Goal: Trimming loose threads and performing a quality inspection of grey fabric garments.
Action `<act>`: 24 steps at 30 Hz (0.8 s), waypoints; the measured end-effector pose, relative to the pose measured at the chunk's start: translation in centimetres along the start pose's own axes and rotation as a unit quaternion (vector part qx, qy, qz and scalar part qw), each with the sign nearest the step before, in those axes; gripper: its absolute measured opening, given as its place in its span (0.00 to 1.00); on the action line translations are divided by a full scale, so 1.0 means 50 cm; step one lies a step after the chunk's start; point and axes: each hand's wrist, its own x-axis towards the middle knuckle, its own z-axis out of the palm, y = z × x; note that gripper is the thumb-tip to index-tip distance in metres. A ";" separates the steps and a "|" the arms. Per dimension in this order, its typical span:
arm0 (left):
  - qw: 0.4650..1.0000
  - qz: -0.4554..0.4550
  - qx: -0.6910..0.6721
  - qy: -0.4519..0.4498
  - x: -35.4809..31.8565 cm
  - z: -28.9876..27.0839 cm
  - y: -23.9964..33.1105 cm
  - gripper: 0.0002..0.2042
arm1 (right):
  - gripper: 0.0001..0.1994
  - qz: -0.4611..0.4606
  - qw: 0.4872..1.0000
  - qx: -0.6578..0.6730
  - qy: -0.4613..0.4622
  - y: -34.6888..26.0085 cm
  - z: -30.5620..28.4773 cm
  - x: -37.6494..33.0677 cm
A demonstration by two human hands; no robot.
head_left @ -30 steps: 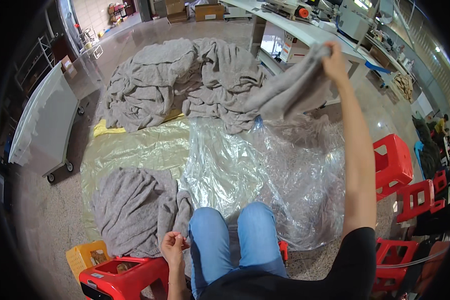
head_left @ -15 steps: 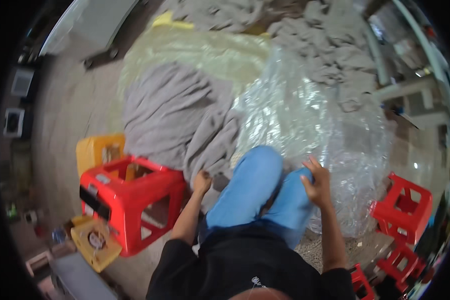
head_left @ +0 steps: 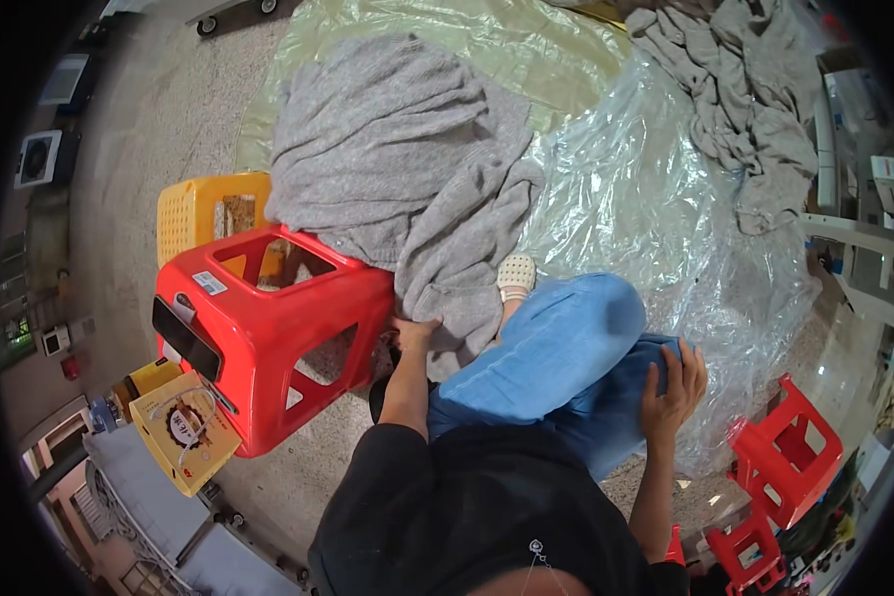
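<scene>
My left hand (head_left: 414, 334) is low between the large red plastic stool (head_left: 258, 328) and the trailing end of a heaped grey knitted cloth (head_left: 397, 149). Its thumb reaches toward the cloth; the other fingers are mostly out of sight, so I cannot tell whether they grip anything. My right hand (head_left: 673, 389) rests open on my right knee, fingers spread over the blue jeans (head_left: 551, 343), holding nothing. The heap lies on yellowish plastic sheeting (head_left: 338, 30) and hangs close to the red stool. A cream clog (head_left: 517, 273) shows beside the cloth.
Clear plastic sheeting (head_left: 626, 179) covers the floor ahead, with more grey cloth (head_left: 755, 109) at far right. A yellow stool (head_left: 194, 214) stands behind the red one, which carries a black phone (head_left: 186, 338). A yellow box (head_left: 184, 432) is nearby. Smaller red stools (head_left: 790, 452) stand at right.
My view has shifted, so the cloth and red stool look nearer. My knees have swung right, and a clog has come into view. My right hand has settled on the knee.
</scene>
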 end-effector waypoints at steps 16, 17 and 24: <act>0.731 0.390 -0.455 -0.326 -0.148 -0.281 0.207 0.16 | 0.21 -0.033 0.993 0.108 0.025 -0.074 -0.008 0.039; 0.709 0.369 -0.476 -0.368 -0.192 -0.337 0.228 0.17 | 0.26 -0.068 0.982 0.174 0.012 -0.107 -0.011 0.046; 0.510 0.414 -0.501 -0.564 -0.450 -0.646 0.228 0.21 | 0.43 -0.187 0.938 0.285 0.055 -0.312 -0.024 0.110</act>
